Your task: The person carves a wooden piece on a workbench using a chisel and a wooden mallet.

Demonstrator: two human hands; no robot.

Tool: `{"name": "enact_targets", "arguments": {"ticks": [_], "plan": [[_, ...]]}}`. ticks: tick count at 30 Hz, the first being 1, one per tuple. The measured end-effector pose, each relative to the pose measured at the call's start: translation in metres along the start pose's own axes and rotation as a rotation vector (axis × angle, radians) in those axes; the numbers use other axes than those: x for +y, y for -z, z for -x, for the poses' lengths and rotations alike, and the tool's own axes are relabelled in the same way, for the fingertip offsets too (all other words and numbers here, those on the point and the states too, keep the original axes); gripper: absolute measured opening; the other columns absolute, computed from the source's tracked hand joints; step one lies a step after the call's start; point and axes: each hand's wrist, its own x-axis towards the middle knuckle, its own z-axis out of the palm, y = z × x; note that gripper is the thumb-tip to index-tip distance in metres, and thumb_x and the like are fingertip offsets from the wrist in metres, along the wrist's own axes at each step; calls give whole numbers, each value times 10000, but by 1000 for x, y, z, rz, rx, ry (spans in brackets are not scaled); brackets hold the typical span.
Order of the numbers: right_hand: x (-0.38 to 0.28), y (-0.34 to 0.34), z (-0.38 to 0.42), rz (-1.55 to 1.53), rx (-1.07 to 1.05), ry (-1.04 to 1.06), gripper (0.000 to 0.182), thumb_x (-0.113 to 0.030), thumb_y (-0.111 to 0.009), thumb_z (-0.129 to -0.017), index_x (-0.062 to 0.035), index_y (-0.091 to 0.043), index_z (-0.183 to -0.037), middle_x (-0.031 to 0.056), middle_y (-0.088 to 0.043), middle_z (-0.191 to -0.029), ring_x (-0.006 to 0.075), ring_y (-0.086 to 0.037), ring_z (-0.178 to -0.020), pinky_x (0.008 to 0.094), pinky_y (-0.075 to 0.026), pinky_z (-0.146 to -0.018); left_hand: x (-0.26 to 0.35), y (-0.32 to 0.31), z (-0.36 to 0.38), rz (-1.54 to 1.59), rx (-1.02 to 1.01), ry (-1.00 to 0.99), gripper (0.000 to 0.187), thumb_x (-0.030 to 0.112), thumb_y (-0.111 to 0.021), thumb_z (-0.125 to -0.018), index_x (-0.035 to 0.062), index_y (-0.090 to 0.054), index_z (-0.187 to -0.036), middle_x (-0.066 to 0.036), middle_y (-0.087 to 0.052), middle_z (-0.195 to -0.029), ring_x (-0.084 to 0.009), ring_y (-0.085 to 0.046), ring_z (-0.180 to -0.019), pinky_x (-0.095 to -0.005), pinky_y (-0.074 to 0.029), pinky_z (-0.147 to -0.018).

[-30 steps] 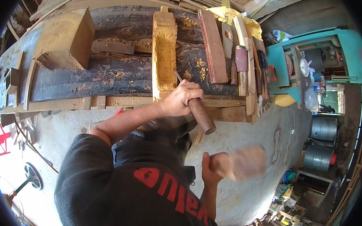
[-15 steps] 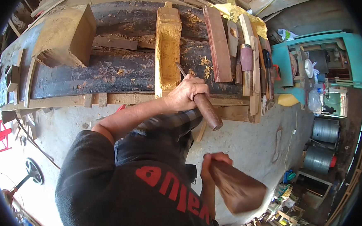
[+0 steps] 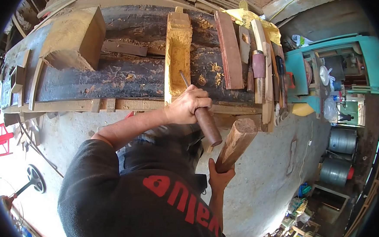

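Observation:
My left hand (image 3: 189,106) is closed round a chisel (image 3: 209,128), its brown wooden handle sticking out toward me. The thin metal blade points into the hollow of a long yellowish wooden block (image 3: 180,35), which lies across the dark bench. In my right hand (image 3: 221,176) is a wooden mallet (image 3: 236,144), raised upright just right of the chisel handle and apart from it. Yellow shavings lie inside the hollow and around the block.
A large squared timber (image 3: 73,37) sits on the left of the dark log bench (image 3: 131,82). Right of the block lie a reddish board (image 3: 229,51) and several hand tools (image 3: 258,64). A teal machine (image 3: 367,51) and metal drums (image 3: 342,141) stand at right.
The mallet has swung up from low on the right to near the chisel handle. My left hand has shifted slightly, and the chisel tip now sits lower in the hollow.

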Motion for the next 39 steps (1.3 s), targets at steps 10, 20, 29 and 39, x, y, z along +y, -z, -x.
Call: {"name": "enact_targets", "arguments": {"ticks": [10, 20, 29, 39], "plan": [[-41, 16, -1, 231, -130, 407, 219, -189, -768, -779, -38, -625, -846, 83, -595, -675, 196, -603, -647, 338, -474, -655, 0, 6, -7, 144, 35, 53, 297, 240, -815, -741, 118, -549, -790, -29, -572, -752, -260, -596, -780, -377, -400, -762], [-6, 3, -17, 74, -86, 409, 372, -78, -833, -733, 46, -583, -979, 99, -606, -868, 198, -619, -792, 347, -521, -688, -15, 10, 2, 120, 32, 45, 199, 170, -774, -746, 108, -590, -790, -51, -568, -754, -278, -580, -820, -391, -385, -751], [11, -39, -78, 145, -153, -11, 478, -190, -798, -736, -1, -565, -1107, 200, -686, -898, 308, -693, -857, 389, -525, -761, -15, 16, 17, 52, 101, -16, 297, 193, -830, -682, 99, -563, -771, -63, -541, -778, -283, -556, -779, -383, -393, -722], [-32, -153, -200, 423, -226, 298, 617, -197, -741, -754, 36, -496, -1271, 268, -582, -1152, 438, -557, -1087, 476, -451, -926, -19, 9, 19, 50, 153, 53, 330, 175, -851, -612, 113, -566, -764, -58, -576, -795, -279, -566, -781, -383, -415, -745]]}}
